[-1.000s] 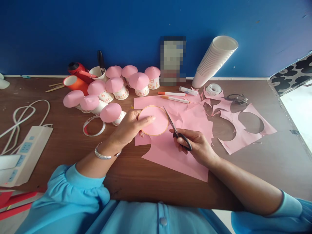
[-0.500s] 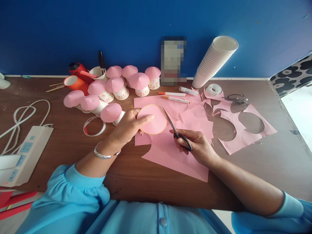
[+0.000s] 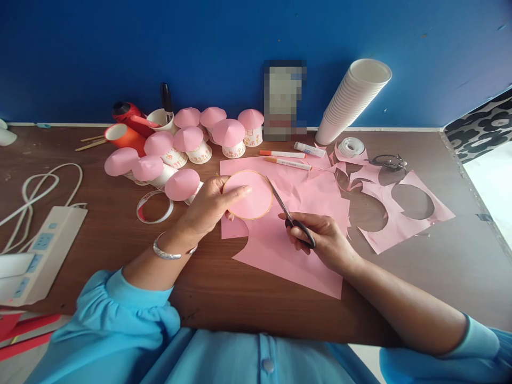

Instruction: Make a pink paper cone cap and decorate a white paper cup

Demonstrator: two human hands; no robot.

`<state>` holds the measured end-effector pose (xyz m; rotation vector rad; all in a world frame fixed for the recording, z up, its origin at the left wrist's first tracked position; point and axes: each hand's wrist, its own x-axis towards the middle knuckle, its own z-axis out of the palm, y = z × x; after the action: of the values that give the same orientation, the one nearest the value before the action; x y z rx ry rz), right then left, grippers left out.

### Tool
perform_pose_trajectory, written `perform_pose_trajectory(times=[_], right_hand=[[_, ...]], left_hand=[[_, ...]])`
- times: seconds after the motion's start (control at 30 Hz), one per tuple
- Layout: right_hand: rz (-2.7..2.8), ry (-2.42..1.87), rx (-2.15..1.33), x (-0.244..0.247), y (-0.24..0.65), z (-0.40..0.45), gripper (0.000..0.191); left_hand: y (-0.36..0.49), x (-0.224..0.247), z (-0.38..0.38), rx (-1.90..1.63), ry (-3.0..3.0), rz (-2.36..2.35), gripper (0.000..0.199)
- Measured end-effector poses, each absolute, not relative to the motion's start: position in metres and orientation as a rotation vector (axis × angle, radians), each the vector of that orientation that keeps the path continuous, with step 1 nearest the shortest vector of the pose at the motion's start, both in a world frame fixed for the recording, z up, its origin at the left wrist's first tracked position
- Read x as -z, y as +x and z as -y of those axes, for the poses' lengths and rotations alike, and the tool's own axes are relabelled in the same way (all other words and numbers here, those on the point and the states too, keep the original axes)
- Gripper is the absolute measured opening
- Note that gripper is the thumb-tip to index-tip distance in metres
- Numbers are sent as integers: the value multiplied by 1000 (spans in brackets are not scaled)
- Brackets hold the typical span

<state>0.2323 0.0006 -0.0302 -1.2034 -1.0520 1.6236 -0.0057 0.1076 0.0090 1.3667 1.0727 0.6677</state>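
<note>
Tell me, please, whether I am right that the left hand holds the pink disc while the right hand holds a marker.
Not quite: the right hand holds scissors instead, as the head view shows; the left hand does hold the pink disc.

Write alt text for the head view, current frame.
A person's left hand holds a pink paper circle edged in yellow, and the right hand holds black-handled scissors beside it, above a pink sheet on a brown table. Beyond are cups with pink cone tops at left and a tall stack of white cups at right.
</note>
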Motion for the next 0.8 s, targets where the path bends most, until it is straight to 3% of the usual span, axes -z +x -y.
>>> perform_pose_trajectory(times=[0.8], right_hand=[[1064,-1254,-1609,28,231,0,52]], left_hand=[[-1,-22,-108,-753,1333,-1122,30]])
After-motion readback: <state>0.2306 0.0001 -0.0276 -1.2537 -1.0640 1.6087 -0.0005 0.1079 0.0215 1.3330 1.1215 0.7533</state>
